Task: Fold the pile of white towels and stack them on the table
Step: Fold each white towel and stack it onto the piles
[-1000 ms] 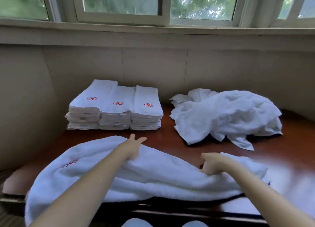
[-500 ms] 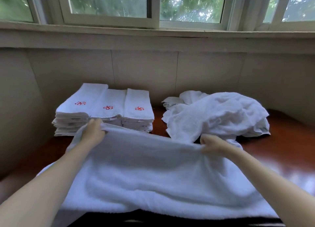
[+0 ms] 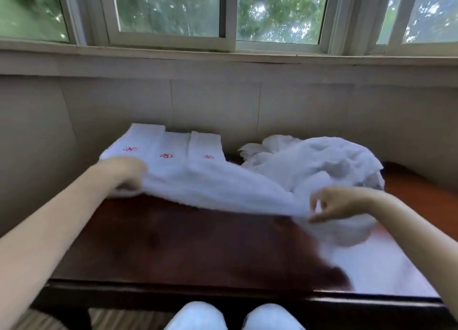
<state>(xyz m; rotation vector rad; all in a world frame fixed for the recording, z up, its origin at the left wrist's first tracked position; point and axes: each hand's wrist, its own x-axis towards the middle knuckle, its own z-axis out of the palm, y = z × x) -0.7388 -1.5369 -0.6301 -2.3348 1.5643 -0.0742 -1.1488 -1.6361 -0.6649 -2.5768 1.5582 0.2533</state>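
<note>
The left hand [image 3: 121,173] grips and the right hand [image 3: 339,203] pinches the towel [image 3: 223,188]; pull it taut, lay it square on the counter [image 3: 198,245].

A white towel [image 3: 223,188], blurred, hangs stretched just above the dark wooden table [image 3: 198,250], with three folded stacks [image 3: 168,153] bearing red emblems at the table's far left and a crumpled pile [image 3: 322,161] at its far right.
</note>
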